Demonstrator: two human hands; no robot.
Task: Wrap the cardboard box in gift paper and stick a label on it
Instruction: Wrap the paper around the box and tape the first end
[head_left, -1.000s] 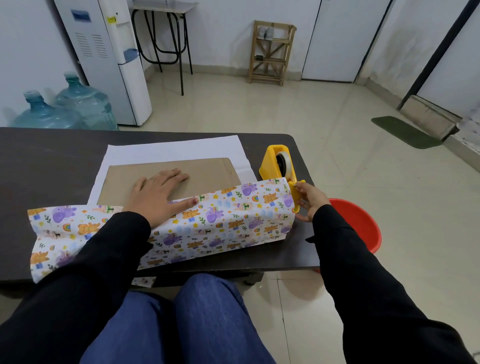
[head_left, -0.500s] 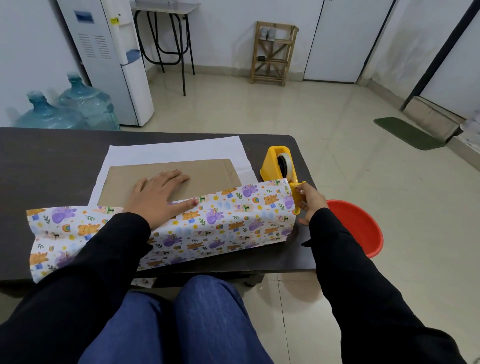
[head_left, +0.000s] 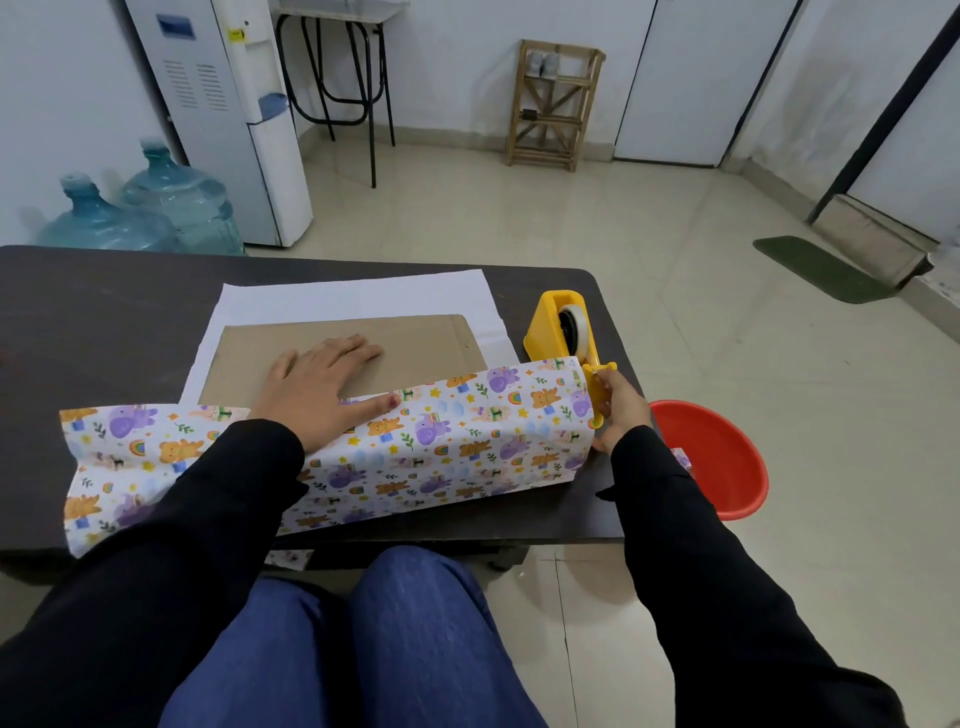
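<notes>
- Step in hand: first side of the gift paper is folded up over the near edge of the cardboard box, tape being fetched to fix it
- Cardboard box lies flat in the middle of the frame on the table, on the paper's white underside
- Left hand lies flat, fingers straight, pressing the printed flap onto the box
- Right hand, right of centre, has its fingers curled on the front tip of the yellow tape dispenser; the tape strip itself is too small to see
- Red basin on the floor, right of the table
- Next move, likely: pull out and tear off a strip, carry it left to the flap edge, stick it down while the left hand holds the paper
</notes>
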